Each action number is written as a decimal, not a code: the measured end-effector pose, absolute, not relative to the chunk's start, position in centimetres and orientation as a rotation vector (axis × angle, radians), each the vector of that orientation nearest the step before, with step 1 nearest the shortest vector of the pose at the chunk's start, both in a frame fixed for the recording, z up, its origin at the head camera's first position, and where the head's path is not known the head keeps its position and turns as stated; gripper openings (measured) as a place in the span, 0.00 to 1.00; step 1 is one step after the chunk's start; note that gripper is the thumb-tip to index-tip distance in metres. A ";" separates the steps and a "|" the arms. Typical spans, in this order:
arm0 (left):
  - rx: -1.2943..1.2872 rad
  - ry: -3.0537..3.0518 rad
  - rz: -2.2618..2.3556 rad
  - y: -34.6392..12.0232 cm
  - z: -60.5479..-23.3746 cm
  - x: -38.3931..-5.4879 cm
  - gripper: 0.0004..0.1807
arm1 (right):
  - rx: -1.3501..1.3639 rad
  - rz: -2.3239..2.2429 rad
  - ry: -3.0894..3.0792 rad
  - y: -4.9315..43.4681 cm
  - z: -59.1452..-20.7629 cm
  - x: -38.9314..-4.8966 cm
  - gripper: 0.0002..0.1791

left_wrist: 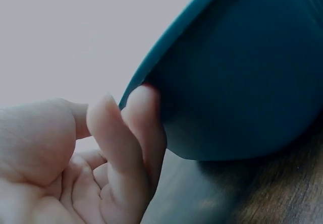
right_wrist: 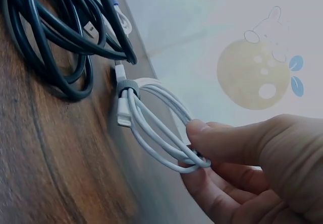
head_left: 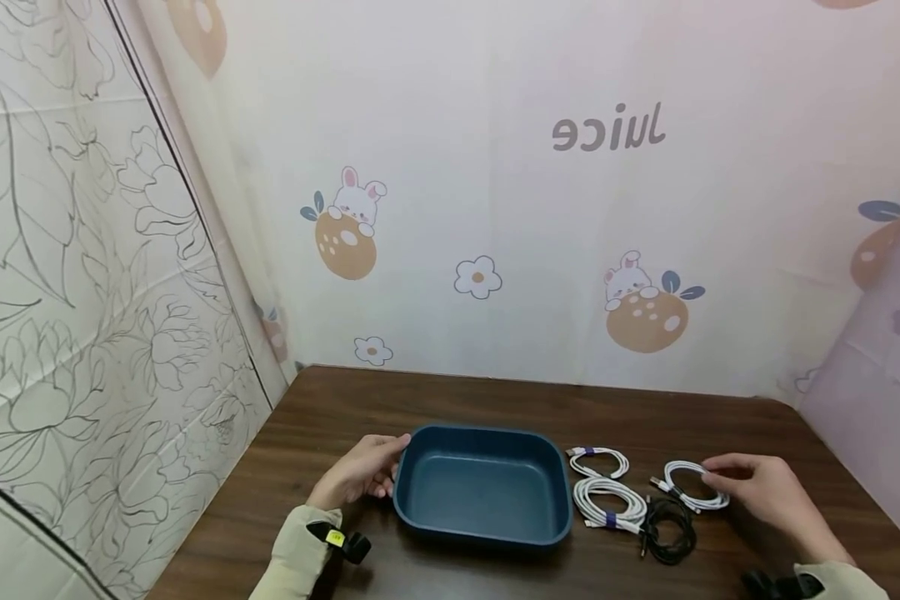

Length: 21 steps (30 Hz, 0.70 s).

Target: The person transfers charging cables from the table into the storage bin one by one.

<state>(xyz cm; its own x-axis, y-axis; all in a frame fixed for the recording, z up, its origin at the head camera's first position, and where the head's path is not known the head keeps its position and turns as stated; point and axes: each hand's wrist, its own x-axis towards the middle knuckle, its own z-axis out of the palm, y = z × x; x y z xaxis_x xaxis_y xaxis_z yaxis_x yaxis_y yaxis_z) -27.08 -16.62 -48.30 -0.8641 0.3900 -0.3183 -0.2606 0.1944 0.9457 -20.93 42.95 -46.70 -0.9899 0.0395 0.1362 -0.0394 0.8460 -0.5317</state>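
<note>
A dark blue rectangular tray (head_left: 487, 435) sits on the table, and my left hand (head_left: 363, 471) pinches its left rim between thumb and fingers. In the left wrist view the fingers bend against the outside of the tray's wall (left_wrist: 237, 82). My right hand (head_left: 768, 492) pinches the right edge of a coiled white charging cable (head_left: 675, 477). Close up in the right wrist view, a grey strap (right_wrist: 128, 87) binds that coil beside its connectors. Just left of it lies a coiled black cable (head_left: 669, 557), with two more white coils (head_left: 598, 492) between it and the tray.
The brown wooden table (head_left: 420, 392) meets a printed curtain (head_left: 435, 208) along its back edge. Another patterned curtain (head_left: 82, 317) hangs along the left side. Purple ties (head_left: 611, 519) hold the two white coils nearest the tray.
</note>
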 end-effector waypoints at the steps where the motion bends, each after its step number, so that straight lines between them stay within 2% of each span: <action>1: 0.135 1.985 1.722 -16.6 -48.3 -27.0 0.28 | -0.010 0.835 -2.878 43.1 -46.7 -20.8 0.16; 9: 0.156 1.987 1.748 -16.7 -48.3 -26.9 0.24 | -0.065 0.834 -2.830 43.3 -45.8 -21.0 0.18; 21: 0.147 1.952 1.823 -16.6 -49.5 -26.9 0.24 | -0.169 0.848 -2.781 43.0 -44.5 -21.6 0.23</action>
<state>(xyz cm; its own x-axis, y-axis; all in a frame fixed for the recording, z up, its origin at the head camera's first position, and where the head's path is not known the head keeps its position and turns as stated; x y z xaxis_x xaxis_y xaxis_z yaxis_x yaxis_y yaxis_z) -26.93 -16.62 -49.47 -0.8874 0.3825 -0.2572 -0.2305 0.1150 0.9663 -21.58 43.04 -44.51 -0.9672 0.1754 0.1836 0.0431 0.8259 -0.5621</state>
